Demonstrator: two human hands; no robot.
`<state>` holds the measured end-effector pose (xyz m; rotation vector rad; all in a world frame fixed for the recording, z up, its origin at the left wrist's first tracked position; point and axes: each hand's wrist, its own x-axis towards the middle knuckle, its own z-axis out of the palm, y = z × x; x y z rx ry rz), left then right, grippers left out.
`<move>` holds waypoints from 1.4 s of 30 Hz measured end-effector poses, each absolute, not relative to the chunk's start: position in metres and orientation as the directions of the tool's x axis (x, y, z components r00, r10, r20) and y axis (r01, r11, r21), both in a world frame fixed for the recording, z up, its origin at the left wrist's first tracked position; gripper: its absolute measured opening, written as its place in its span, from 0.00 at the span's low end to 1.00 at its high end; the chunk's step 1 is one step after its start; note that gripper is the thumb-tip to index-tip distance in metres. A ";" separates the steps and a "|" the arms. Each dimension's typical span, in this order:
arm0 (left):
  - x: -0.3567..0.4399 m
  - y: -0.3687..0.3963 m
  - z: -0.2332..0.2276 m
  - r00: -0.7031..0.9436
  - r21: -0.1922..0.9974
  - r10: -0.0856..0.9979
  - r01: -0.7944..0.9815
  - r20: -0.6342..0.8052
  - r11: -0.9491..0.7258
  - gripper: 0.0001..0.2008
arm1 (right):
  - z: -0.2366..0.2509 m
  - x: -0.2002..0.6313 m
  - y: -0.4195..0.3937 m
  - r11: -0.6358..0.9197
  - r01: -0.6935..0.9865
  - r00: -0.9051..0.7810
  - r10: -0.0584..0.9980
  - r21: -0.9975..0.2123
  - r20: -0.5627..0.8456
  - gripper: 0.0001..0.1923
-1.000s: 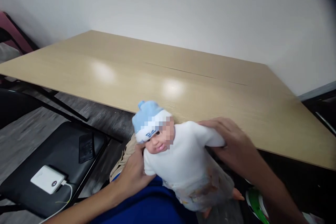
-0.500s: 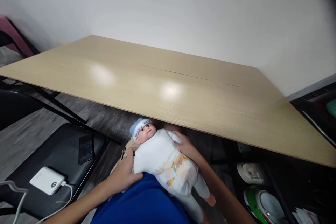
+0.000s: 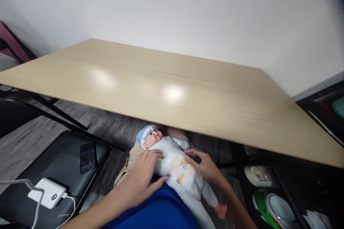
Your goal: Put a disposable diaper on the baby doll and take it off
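Observation:
A baby doll (image 3: 166, 154) in white clothes lies face up across my lap, its head in a blue and white cap (image 3: 147, 134) near the table edge. Around its waist is a printed diaper (image 3: 182, 171) in white, yellow and orange. My left hand (image 3: 147, 168) rests against the doll's chest and side, fingers stretched and thumb spread. On the other side, my right hand (image 3: 202, 162) is at the doll's waist by the diaper's upper edge, thumb and fingers apart. The doll's arm on the left is hidden behind my left hand.
A wooden table (image 3: 129, 78) stands before me against the wall. To the left, a black chair (image 3: 64, 157) holds a phone (image 3: 88, 157) and a white power bank (image 3: 48, 193) with a cable. Under the table at right are a green-and-white round object (image 3: 271, 207) and papers (image 3: 318, 220).
My left hand has come off the doll's arm and moved right onto its chest. My right hand has shifted down from the doll's upper side to its waist. The doll lies slightly lower.

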<state>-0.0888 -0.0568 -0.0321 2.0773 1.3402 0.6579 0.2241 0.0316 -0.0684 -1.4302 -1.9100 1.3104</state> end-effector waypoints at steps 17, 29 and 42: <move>-0.040 0.004 -0.050 0.641 0.764 0.748 0.391 0.173 -0.513 0.12 | -0.102 0.244 0.062 0.102 0.443 -0.407 0.908 -0.891 -0.098 0.23; -0.092 -0.001 -0.008 0.858 0.893 0.513 0.242 -0.013 -0.381 0.10 | -0.047 0.204 0.029 0.434 0.453 -0.644 0.763 -0.778 0.051 0.18; 0.082 0.071 -0.046 0.801 0.402 0.356 0.562 -0.481 -0.723 0.24 | -0.054 0.283 -0.037 -0.241 0.634 -0.371 0.738 -0.734 -0.563 0.36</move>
